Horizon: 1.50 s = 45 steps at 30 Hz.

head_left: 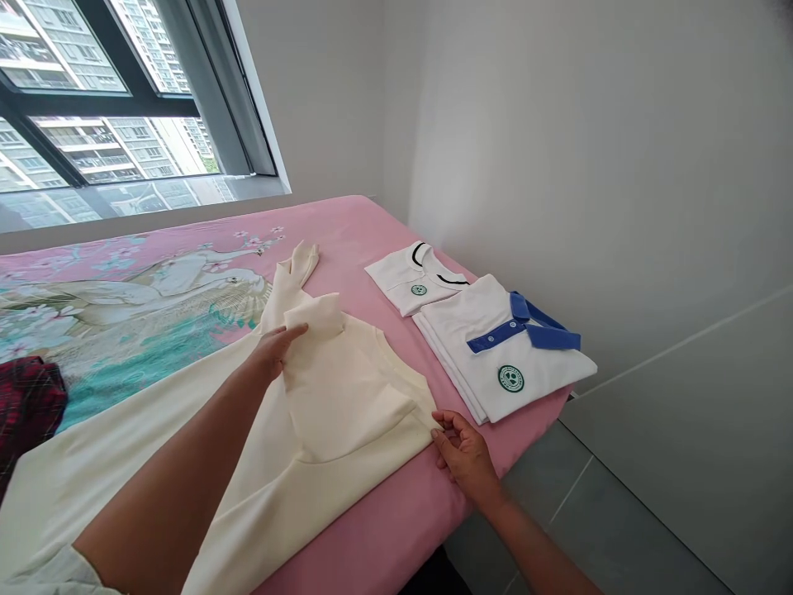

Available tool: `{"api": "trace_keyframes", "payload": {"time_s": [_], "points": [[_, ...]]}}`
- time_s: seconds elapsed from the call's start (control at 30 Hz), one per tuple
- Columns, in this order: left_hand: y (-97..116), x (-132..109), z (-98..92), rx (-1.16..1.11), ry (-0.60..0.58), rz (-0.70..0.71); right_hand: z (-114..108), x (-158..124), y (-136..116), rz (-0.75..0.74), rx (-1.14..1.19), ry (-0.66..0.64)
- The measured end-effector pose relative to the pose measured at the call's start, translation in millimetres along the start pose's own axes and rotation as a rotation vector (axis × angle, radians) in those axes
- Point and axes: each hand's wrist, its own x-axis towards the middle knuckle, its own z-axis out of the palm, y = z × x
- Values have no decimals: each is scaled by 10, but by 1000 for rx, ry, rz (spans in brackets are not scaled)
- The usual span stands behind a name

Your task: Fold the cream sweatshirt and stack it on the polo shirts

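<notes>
A cream long-sleeved garment [347,388] lies spread over the bed, its neckline toward the wall. One sleeve sticks out at the far side, and part of the fabric is folded inward over the body. On the far side of the garment, my left hand [277,349] grips the folded fabric near the sleeve, its fingers partly hidden. At the near shoulder edge, my right hand [464,453] pinches the cloth between thumb and fingers. Beyond it lie a folded white T-shirt [396,277] with dark neck trim and a folded white polo shirt [458,339] with a blue collar.
A pink bedsheet [353,227] with a printed peacock pattern covers the bed. Dark red plaid cloth [30,405] lies at the left edge. A grey wall [557,165] borders the far right, a window [92,99] stands behind, and grey floor tiles [557,487] show below.
</notes>
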Motion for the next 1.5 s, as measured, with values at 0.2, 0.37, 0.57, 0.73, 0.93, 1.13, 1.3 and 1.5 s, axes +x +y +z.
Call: {"api": "trace_keyframes", "payload": {"time_s": [0.2,0.37,0.57,0.73,0.93,1.13,1.3,1.5], "points": [[303,50,83,-67,-3,-47,17,-139,-27,-191,-158,186],[424,-79,102,-123,-36,-121,253,-412,-373,-778,-556,-141],[531,-248,165,-193,-61,-95,658,-286,-378,-717,-926,-681],[793,-470,79,-294,-159,118,708,-254,-261,-664,-1006,-688],[1060,-1149,83,-189,-452,260,732,-304,-278,-661,-1043,-681],[1060,-1929,-194,103,-709,336,772,-329,-261,-662,-1086,-658],[596,-2030,-1165,241,-585,153,805,-369,-243,-649,-1148,-617],[-542,-2049,-2348,172,135,-72,853,-416,-249,-647,-1228,-579]]}}
